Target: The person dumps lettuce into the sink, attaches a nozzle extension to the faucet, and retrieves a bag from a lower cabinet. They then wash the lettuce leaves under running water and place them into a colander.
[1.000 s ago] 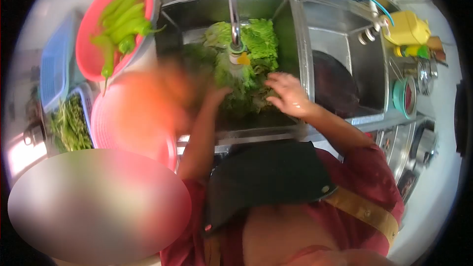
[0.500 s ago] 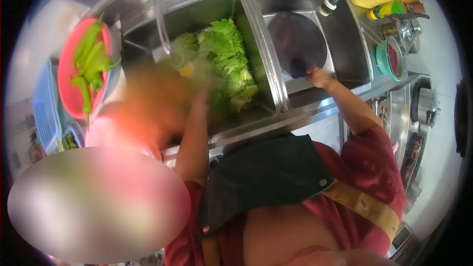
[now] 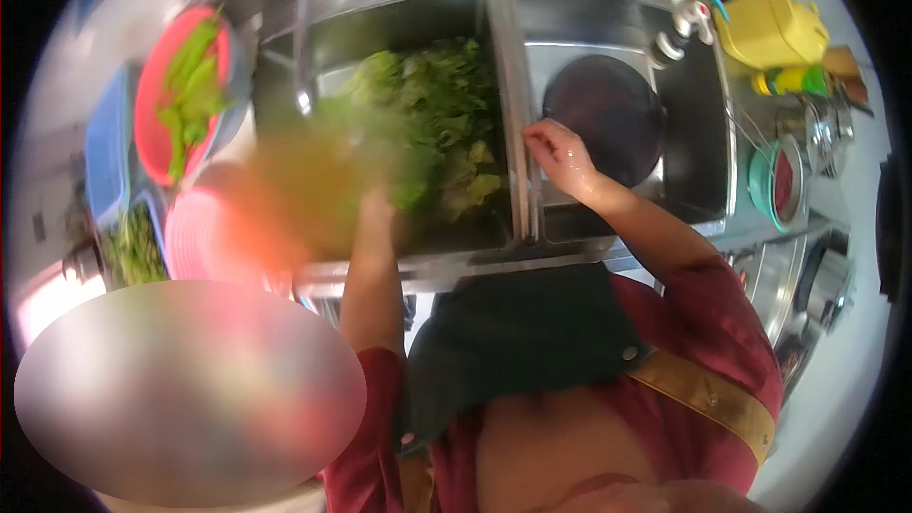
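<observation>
Leafy green lettuce [image 3: 446,100] fills much of the left sink basin [image 3: 484,218]. My left hand [image 3: 375,192] reaches down into that basin at the leaves, its fingers smeared by motion and partly hidden. A hazy orange blur covers the area beside it. My right hand [image 3: 565,160] is wet and hovers by the metal divider, over the near-left edge of a round dark pan-like disc [image 3: 608,100] in the right basin. Its fingers are curled together with nothing visible in them. A metal faucet spout [image 3: 303,66] hangs over the left basin.
At left, a pink bowl [image 3: 144,123] holds green peppers [image 3: 190,85], beside a blue basket [image 3: 109,152] and leafy greens [image 3: 138,247]. A pink ridged container [image 3: 204,233] stands nearby. To the right are a yellow jug [image 3: 774,28], a tap [image 3: 689,24] and a teal-rimmed bowl [image 3: 757,185].
My right hand has let go of the dark disc's near edge and moved up and left toward the divider. My left hand stays among the lettuce. The whole view has shifted slightly.
</observation>
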`<state>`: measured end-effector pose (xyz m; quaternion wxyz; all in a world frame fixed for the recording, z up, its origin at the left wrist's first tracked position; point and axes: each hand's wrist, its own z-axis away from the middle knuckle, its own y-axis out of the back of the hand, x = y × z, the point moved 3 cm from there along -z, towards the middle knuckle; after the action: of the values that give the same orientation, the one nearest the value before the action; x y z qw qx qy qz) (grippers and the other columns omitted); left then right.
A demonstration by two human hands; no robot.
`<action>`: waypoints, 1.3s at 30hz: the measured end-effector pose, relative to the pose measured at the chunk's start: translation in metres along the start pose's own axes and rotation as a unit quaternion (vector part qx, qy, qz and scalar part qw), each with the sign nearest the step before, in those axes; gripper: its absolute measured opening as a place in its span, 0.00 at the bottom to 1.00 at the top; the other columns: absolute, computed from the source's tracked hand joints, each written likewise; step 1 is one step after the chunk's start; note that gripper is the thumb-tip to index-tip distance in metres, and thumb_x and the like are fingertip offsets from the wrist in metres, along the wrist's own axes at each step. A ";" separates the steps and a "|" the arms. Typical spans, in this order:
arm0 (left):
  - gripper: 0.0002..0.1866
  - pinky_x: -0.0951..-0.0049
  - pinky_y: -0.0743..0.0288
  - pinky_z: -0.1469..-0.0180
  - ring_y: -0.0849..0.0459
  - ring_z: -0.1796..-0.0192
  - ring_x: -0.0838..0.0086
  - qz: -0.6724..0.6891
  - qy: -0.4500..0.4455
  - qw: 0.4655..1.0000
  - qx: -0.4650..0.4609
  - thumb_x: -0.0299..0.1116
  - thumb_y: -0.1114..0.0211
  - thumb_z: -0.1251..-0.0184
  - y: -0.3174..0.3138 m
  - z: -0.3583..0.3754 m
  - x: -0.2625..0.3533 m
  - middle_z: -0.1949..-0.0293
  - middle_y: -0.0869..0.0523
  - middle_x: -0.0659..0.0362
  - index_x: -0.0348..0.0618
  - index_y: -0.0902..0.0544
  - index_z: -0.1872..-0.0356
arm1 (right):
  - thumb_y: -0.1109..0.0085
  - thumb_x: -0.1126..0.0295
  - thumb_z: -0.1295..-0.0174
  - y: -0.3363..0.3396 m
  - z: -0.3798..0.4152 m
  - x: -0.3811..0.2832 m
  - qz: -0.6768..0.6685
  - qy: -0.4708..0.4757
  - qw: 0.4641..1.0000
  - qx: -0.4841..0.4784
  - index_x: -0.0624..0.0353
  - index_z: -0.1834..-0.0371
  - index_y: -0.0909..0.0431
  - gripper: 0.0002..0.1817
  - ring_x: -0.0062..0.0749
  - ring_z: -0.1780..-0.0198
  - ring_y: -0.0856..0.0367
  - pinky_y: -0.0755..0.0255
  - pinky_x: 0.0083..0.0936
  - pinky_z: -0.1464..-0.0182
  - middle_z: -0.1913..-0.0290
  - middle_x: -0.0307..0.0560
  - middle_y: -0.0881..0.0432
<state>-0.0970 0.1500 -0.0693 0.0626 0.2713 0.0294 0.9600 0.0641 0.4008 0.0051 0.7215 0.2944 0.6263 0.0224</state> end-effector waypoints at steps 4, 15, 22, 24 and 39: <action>0.42 0.56 0.39 0.43 0.34 0.40 0.61 -0.034 -0.133 0.982 -0.133 0.28 0.37 0.51 0.034 -0.024 -0.012 0.43 0.31 0.51 0.55 0.51 0.35 | 0.48 0.65 0.40 -0.101 -0.047 -0.009 0.014 0.011 0.986 -0.166 0.59 0.48 0.31 0.18 0.43 0.52 0.26 0.32 0.34 0.55 0.56 0.55 0.25; 0.54 0.55 0.46 0.39 0.41 0.36 0.61 0.029 -0.129 0.975 -0.181 0.49 0.26 0.58 0.083 -0.013 0.032 0.39 0.39 0.51 0.47 0.53 0.34 | 0.47 0.44 0.45 -0.245 -0.134 -0.037 0.047 -0.047 0.954 -0.293 0.62 0.40 0.36 0.37 0.47 0.40 0.34 0.40 0.36 0.41 0.41 0.58 0.32; 0.49 0.57 0.36 0.45 0.33 0.42 0.62 0.008 -0.169 0.969 -0.179 0.43 0.27 0.59 0.089 -0.032 0.061 0.43 0.33 0.52 0.47 0.48 0.36 | 0.50 0.47 0.42 -0.249 -0.137 -0.054 -0.094 -0.072 0.993 -0.026 0.66 0.40 0.38 0.36 0.47 0.39 0.35 0.41 0.32 0.40 0.42 0.60 0.33; 0.47 0.56 0.34 0.47 0.31 0.43 0.61 0.025 -0.205 0.965 -0.159 0.42 0.28 0.58 0.081 -0.036 0.056 0.44 0.32 0.53 0.48 0.46 0.37 | 0.46 0.47 0.45 -0.248 -0.128 -0.069 0.012 -0.075 0.997 -0.031 0.66 0.43 0.36 0.36 0.45 0.42 0.33 0.40 0.32 0.41 0.45 0.61 0.31; 0.23 0.63 0.31 0.48 0.25 0.50 0.64 0.186 -0.059 0.935 -0.295 0.43 0.41 0.44 0.091 -0.062 0.032 0.51 0.25 0.56 0.43 0.29 0.49 | 0.42 0.39 0.52 -0.231 -0.118 -0.050 -0.105 -0.283 0.925 -0.229 0.59 0.31 0.56 0.52 0.39 0.35 0.43 0.45 0.34 0.37 0.34 0.52 0.43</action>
<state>-0.1656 0.0625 -0.0971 -0.0384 0.2971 -0.3102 0.9022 -0.1323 0.2370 -0.0597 0.9147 0.0477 0.4013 0.0058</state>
